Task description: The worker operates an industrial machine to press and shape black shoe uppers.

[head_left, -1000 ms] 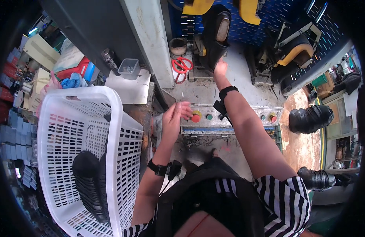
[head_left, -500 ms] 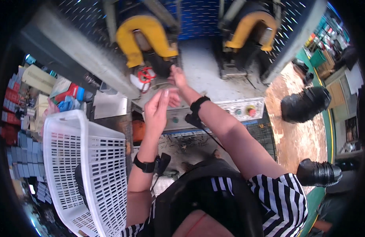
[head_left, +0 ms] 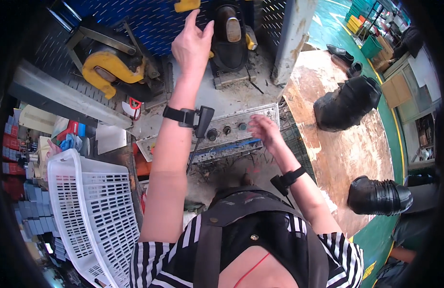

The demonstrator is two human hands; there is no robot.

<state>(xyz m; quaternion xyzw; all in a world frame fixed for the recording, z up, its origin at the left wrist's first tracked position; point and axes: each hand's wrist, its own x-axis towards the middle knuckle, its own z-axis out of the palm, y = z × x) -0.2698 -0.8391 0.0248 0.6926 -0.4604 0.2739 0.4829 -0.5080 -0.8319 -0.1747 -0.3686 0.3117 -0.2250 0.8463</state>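
My left hand is raised over the machine bed with its fingers apart, holding nothing. It lies just below a yellow machine part and to the left of a black shoe at the right station. My right hand hovers beside a green button on the control panel; its fingers are loosely extended and nothing shows in them. Whether it touches the panel I cannot tell. At the left station, a yellow horseshoe-shaped clamp surrounds a dark form.
A white slatted basket stands at my left. At right, a worn wooden board bears black nested stacks and a few dark shoes. A metal post rises between machine and board. A small red-and-white object lies near the left post.
My view has shifted right. My left hand has reached forward to the right station, while my right hand has drawn back to the panel. The yellow clamp there no longer surrounds the shoe.
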